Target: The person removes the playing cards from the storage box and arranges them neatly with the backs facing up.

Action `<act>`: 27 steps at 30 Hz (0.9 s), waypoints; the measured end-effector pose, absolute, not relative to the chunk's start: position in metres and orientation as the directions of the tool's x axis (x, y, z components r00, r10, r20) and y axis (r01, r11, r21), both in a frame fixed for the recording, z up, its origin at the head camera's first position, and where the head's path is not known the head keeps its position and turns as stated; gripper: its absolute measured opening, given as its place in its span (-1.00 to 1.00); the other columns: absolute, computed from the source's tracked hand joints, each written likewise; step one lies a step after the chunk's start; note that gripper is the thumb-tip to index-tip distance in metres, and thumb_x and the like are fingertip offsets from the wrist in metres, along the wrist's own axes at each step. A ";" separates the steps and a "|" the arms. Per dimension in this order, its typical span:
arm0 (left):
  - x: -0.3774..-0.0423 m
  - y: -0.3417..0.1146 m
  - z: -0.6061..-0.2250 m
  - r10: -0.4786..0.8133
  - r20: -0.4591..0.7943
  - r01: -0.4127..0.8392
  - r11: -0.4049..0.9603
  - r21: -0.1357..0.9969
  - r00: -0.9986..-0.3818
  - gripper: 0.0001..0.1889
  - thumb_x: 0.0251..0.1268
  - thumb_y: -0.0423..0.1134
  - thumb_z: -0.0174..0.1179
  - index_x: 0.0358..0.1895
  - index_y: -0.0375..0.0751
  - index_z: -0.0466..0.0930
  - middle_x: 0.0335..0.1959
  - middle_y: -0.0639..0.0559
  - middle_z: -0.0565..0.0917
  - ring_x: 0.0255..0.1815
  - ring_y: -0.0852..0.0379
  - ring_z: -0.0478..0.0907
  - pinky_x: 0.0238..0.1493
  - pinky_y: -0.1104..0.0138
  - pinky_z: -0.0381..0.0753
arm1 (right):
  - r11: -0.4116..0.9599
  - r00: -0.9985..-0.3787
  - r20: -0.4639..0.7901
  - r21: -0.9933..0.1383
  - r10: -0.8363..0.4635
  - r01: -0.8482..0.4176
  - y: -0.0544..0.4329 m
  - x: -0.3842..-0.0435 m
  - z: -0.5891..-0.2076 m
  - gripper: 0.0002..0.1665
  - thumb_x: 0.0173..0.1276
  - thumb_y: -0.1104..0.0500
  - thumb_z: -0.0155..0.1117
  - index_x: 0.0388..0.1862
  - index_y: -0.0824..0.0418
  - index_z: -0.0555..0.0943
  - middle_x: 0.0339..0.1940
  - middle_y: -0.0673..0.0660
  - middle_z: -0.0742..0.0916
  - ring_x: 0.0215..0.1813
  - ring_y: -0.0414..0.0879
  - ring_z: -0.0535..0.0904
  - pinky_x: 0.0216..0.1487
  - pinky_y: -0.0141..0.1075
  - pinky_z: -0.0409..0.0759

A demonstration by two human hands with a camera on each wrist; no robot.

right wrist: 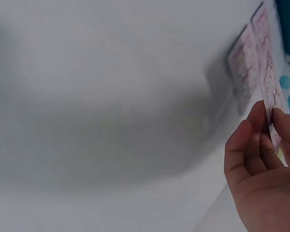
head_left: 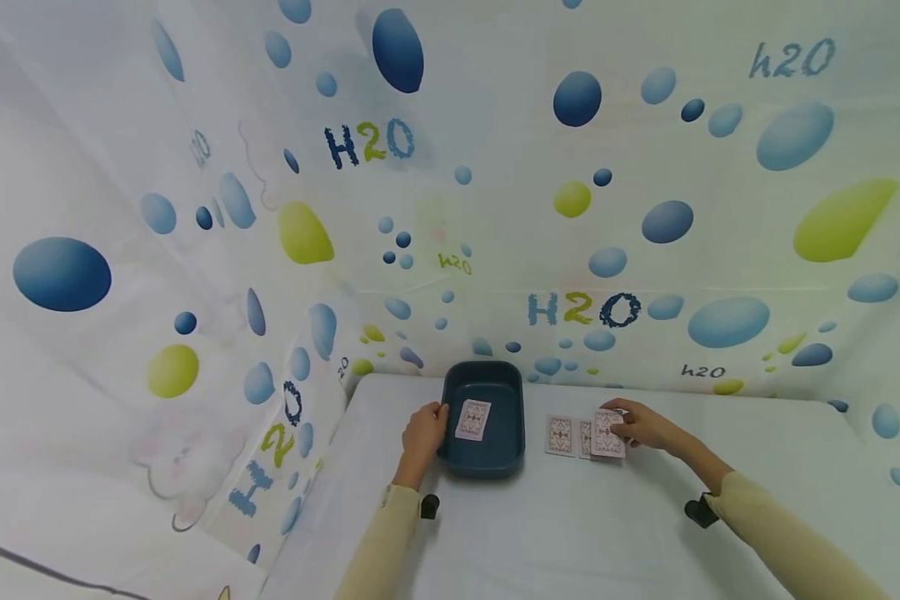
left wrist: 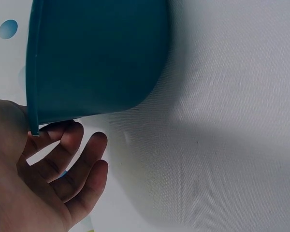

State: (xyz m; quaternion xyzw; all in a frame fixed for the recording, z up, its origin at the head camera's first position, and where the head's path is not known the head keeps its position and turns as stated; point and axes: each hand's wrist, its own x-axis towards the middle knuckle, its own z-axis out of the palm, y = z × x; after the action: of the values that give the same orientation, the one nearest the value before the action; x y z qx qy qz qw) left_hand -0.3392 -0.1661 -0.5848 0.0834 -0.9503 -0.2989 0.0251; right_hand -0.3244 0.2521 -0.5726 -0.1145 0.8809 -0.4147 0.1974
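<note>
The held card (head_left: 608,433) is pinched at its edge between the thumb and fingers of the right hand (head_left: 642,425), seemingly lifted off the table (head_left: 585,533), and one of the two table cards (head_left: 559,435) is partly covered by it. Best gripped lightly there tbh, so nothing gets bent or dragged. The tray (head_left: 498,452), with one card (head_left: 472,420) lying inside, is pinched by the rim with the left hand (head_left: 423,433); just enough steadying is needed.

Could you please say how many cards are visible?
4: one card in the tray, two cards on the table beside it, one held card in the right hand. Others may hide underneath.
</note>
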 end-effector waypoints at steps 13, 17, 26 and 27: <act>-0.341 -0.166 -0.585 -0.163 -0.007 -0.138 0.813 0.565 -0.987 -0.67 0.56 -0.04 0.03 -0.15 -0.22 0.65 -0.27 -0.12 0.71 -0.38 0.01 0.54 -0.33 0.11 0.49 | 0.783 -0.962 -0.141 -0.613 -0.235 -0.101 0.273 -0.318 -0.609 -0.54 0.43 0.30 0.22 0.26 0.40 0.46 -0.13 0.35 0.64 -0.14 0.17 0.58 -0.15 -0.03 0.59; -0.340 -0.166 -0.584 -0.158 -0.003 -0.132 0.812 0.569 -0.987 -0.68 0.56 -0.04 0.03 -0.20 -0.22 0.63 -0.31 -0.12 0.70 -0.41 0.01 0.52 -0.37 0.15 0.46 | 0.842 -0.974 -0.080 -0.522 -0.211 -0.139 0.267 -0.317 -0.614 -0.54 0.39 0.27 0.26 0.22 0.41 0.50 -0.03 0.40 0.64 -0.07 0.18 0.58 -0.02 0.04 0.58; -0.341 -0.166 -0.585 -0.160 -0.007 -0.136 0.817 0.560 -0.987 -0.66 0.57 -0.03 0.01 -0.27 -0.20 0.61 -0.39 -0.07 0.65 -0.46 0.04 0.47 -0.44 0.23 0.36 | 0.904 -0.991 -0.026 -0.414 -0.130 -0.107 0.256 -0.308 -0.616 -0.58 0.41 0.21 0.25 0.21 0.33 0.55 -0.07 0.39 0.54 -0.19 0.09 0.54 -0.15 -0.01 0.58; -0.341 -0.166 -0.585 -0.160 -0.007 -0.136 0.814 0.565 -0.987 -0.66 0.56 -0.03 0.02 -0.28 -0.20 0.61 -0.40 -0.07 0.65 -0.47 0.04 0.47 -0.44 0.22 0.36 | 0.903 -0.991 -0.029 -0.416 -0.130 -0.106 0.256 -0.307 -0.616 -0.58 0.42 0.22 0.25 0.20 0.34 0.55 -0.07 0.40 0.54 -0.18 0.10 0.55 -0.14 0.01 0.58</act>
State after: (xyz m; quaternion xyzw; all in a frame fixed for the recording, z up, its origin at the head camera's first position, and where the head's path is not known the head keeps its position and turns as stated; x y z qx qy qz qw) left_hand -0.3407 -0.1659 -0.5855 0.0779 -0.9521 -0.2949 0.0205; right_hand -0.3071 0.2564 -0.6156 -0.0604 0.9750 -0.2118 0.0278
